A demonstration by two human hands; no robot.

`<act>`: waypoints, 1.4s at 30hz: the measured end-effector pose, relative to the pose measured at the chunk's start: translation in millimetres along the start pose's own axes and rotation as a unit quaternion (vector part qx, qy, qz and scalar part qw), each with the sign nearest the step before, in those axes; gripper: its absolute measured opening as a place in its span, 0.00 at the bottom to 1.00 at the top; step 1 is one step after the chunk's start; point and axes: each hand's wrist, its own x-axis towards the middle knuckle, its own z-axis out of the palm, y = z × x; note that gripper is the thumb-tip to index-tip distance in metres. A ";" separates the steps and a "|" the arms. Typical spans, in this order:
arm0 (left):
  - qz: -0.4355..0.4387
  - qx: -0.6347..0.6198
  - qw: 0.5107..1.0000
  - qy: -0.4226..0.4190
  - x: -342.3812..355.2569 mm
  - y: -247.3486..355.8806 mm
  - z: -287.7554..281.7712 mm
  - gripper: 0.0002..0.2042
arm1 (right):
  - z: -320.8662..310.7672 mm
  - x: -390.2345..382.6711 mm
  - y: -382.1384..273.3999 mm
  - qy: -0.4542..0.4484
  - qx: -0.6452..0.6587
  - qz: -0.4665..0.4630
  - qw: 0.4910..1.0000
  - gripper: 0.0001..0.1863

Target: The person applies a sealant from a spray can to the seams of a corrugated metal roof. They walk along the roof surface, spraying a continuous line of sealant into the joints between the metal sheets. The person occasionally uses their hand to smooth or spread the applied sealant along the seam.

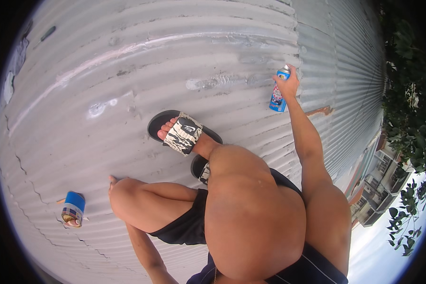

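Ridged grey metal roofing (142, 90) spreads below, scuffed and patched. Toward its leafy right edge, a blue cylindrical spray can (277, 96) with a silvery top is gripped in the right hand (290, 86), arm (310, 139) stretched forward. The left knee (128, 196) mostly hides the left hand (112, 181); I cannot tell its grip.

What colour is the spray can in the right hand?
The spray can is mostly blue; head view.
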 end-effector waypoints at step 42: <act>0.055 0.238 0.969 0.041 -5.4 15.7 -0.6 0.23 | 10.3 19.8 -87.7 -0.085 0.103 -0.085 0.987 0.33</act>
